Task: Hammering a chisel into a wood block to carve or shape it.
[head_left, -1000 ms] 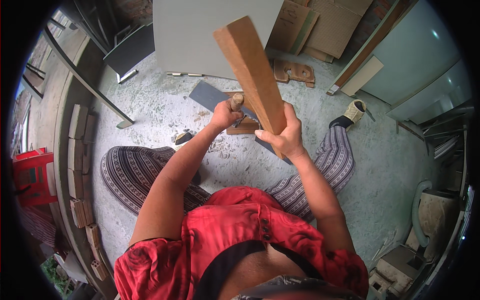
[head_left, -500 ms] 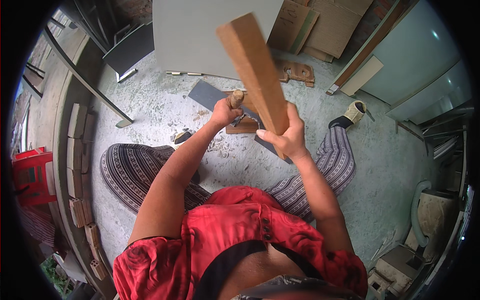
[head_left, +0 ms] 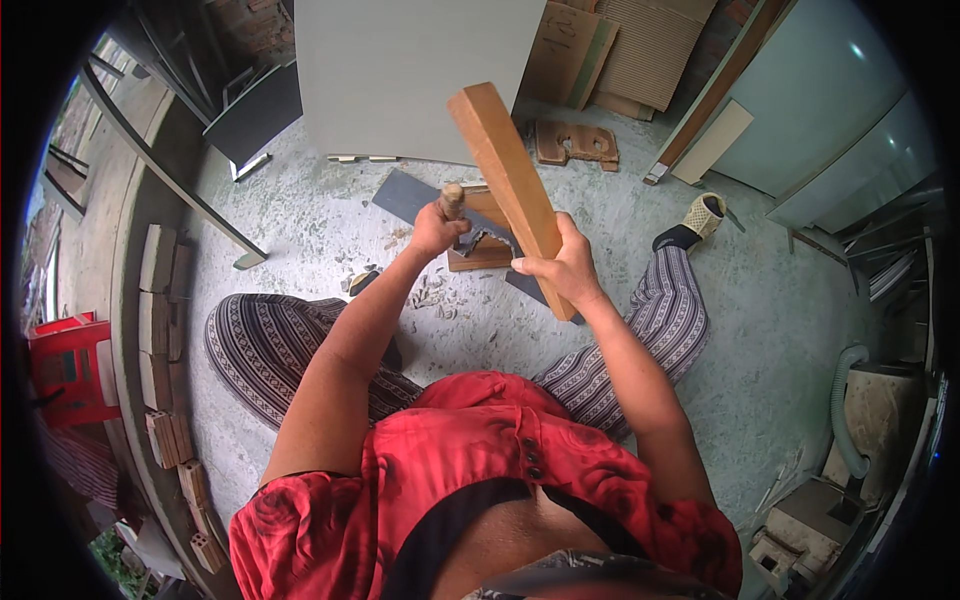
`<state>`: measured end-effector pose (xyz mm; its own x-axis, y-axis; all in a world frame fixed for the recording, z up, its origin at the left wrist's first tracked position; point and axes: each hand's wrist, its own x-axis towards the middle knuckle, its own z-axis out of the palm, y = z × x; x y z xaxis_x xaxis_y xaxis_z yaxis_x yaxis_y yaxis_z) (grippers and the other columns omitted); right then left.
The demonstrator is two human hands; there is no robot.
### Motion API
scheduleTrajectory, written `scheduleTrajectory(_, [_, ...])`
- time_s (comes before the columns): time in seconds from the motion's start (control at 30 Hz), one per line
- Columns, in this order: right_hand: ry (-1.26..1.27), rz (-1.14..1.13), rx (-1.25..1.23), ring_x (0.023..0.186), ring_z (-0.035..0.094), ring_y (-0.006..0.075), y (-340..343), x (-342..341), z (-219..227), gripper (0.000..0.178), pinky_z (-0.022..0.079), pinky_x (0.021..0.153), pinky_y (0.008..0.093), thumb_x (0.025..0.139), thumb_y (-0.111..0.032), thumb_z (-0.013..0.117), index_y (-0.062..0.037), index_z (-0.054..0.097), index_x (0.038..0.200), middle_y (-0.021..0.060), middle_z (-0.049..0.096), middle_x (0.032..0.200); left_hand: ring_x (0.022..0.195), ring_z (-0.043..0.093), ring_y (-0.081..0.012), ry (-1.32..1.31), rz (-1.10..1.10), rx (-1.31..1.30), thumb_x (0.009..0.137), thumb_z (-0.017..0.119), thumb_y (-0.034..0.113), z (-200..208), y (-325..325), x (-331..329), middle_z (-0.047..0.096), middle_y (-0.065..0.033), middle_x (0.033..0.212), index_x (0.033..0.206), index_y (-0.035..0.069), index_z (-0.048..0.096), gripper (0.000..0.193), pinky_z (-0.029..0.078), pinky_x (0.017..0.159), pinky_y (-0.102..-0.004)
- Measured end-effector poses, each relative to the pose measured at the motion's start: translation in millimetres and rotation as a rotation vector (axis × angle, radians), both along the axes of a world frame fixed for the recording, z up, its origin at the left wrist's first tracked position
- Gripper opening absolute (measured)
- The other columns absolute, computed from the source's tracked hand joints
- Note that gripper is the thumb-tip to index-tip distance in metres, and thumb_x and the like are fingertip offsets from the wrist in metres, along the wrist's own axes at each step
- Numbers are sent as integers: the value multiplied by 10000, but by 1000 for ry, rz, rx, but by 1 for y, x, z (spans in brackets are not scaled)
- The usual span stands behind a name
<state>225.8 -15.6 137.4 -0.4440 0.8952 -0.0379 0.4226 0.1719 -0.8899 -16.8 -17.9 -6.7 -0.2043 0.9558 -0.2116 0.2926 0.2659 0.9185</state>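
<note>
My left hand [head_left: 436, 230] is closed around a tool with a round wooden handle [head_left: 453, 196], standing roughly upright; its lower end is hidden. In my right hand [head_left: 572, 262] is a thick, square-edged wooden bar [head_left: 508, 178], gripped near its lower end and raised at a slant, its far end apart from the handle. Beneath both hands a flat dark grey slab [head_left: 404, 194] lies across a brown wooden block [head_left: 478, 258]. A ragged, broken edge shows in the slab beside my left hand. Part of the slab is covered by the bar.
Grey chips [head_left: 435, 292] litter the floor between my spread legs. A large pale panel [head_left: 410, 80] stands ahead, with cardboard [head_left: 655, 50] and a flat brown piece [head_left: 577, 143] to its right. Bricks [head_left: 155, 330] line the left ledge, near a red plastic chair [head_left: 75, 370].
The far end of the wooden bar has come down and looks smaller, farther from the camera. My left hand stays on the handle. The whole view has shifted slightly.
</note>
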Motion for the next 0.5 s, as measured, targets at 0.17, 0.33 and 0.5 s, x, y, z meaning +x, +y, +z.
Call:
scheduleTrajectory(0.17, [132,-82,-19,802,630,186,2,0,9,545,500,737,316,590,-245,786,-7,527,1006,102,636,891,575,622,-171,-418,331,-43,713,704,131,8,-12,-21,642,-98,747,866,-6,624,220,509,512,-285])
scheduleTrajectory(0.33, [122,-45,-30,838,608,179,2,-1,15,574,484,766,305,590,-229,783,-1,529,1052,93,621,918,544,608,-164,-422,405,-61,734,668,105,18,-15,-27,624,-90,719,856,-1,615,171,509,468,-284])
scheduleTrajectory(0.5, [119,-28,19,825,636,200,1,-4,14,562,497,760,309,589,-260,786,-9,530,1022,118,647,898,584,608,-149,-291,194,-42,674,711,131,17,-10,-7,638,-66,690,789,14,637,180,501,550,-295])
